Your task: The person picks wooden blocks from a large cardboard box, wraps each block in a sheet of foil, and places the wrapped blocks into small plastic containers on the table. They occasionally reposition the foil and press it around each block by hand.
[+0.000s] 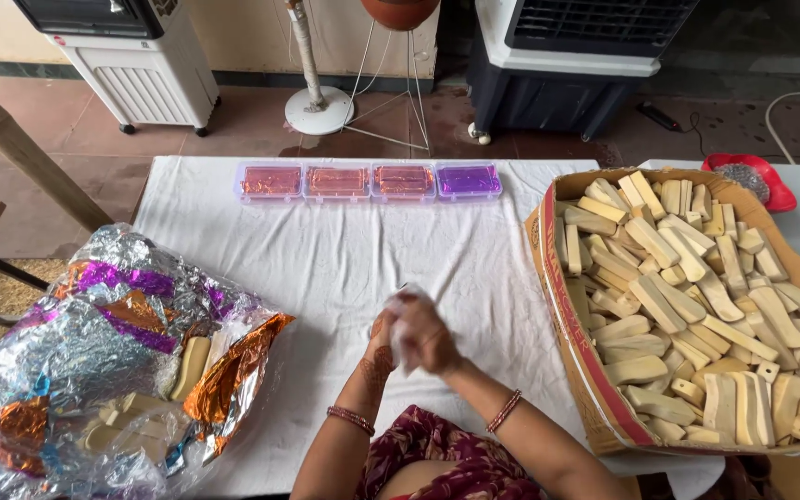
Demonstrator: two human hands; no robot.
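My left hand (380,344) and my right hand (428,335) are pressed together over the white tablecloth (344,250), both closed around a small white crumpled piece (402,319) held between them. What the piece is I cannot tell, as motion blurs it. A large cardboard box (574,361) full of several pale cream sticks (687,306) stands to my right. To my left lies a heap of shiny silver, purple and orange foil wrappers (113,343) with a few cream sticks (191,366) among them.
Four clear plastic boxes (368,181) with orange and purple contents stand in a row at the table's far edge. A red bowl (761,176) sits beyond the cardboard box. Two air coolers (141,56) and a fan stand (318,106) stand on the floor behind.
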